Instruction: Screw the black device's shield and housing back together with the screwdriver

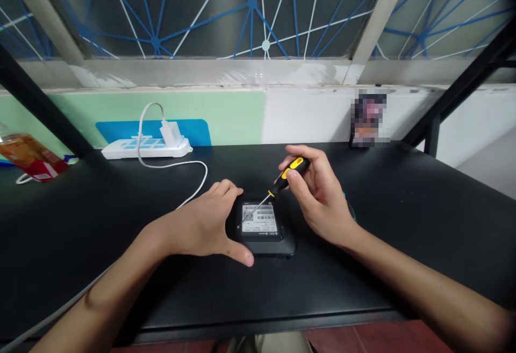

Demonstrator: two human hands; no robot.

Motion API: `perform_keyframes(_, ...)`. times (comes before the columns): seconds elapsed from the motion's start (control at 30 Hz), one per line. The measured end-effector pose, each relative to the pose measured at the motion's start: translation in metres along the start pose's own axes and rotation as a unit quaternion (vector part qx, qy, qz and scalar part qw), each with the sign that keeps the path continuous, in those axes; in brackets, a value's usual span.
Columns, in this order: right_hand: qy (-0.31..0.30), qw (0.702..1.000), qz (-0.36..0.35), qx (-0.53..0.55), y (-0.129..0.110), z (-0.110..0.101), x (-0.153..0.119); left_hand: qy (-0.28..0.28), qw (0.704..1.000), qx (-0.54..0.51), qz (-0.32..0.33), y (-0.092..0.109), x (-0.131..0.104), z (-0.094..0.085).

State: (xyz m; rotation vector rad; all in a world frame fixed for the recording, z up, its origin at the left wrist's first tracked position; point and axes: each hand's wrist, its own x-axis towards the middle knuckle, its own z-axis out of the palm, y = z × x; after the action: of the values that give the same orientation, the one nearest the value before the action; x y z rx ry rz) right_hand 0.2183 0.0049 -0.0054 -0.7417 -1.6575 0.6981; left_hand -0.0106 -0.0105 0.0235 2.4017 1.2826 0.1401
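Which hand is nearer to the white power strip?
Left. The left hand, beside the black device, is in front and right of the power strip; the right hand, holding the screwdriver, is farther right.

"What's mid-desk [407, 224]?"

"The device [264, 229], left hand [212, 221] along its left side, right hand [322, 197] to its right."

"And the screwdriver [280, 183]?"

"In the right hand, slanting over the device, tip toward the left side."

"Farther back?"

"Far left, the power strip [121, 150] with the charger [172, 135] on it. Its cable [207, 172] runs to the near left. The bottle [36, 154] is left of the strip, the window [217, 14] beyond the desk."
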Motion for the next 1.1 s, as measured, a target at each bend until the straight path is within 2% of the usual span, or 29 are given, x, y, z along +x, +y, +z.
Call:
perform_keyframes(0.23, 0.047, 0.999, -0.026, 0.006, 0.0, -0.005, 0.004, 0.006, 1.0, 0.0, 0.009, -0.002, 0.001, 0.001)
perform_keyframes(0.6, 0.136, 0.991, 0.004, -0.006, 0.011, -0.018, 0.018, -0.012, 1.0, -0.01, 0.012, -0.006, 0.001, 0.004)
perform_keyframes(0.9, 0.078, 0.99, 0.077, -0.085, 0.028, -0.039, 0.032, -0.004, 0.999, -0.019, 0.044, -0.005, 0.006, 0.008)
perform_keyframes(1.1, 0.114, 0.988, 0.081, -0.059, 0.037, -0.044, 0.035, 0.018, 0.997, -0.034, 0.064, -0.001, 0.008, 0.018)
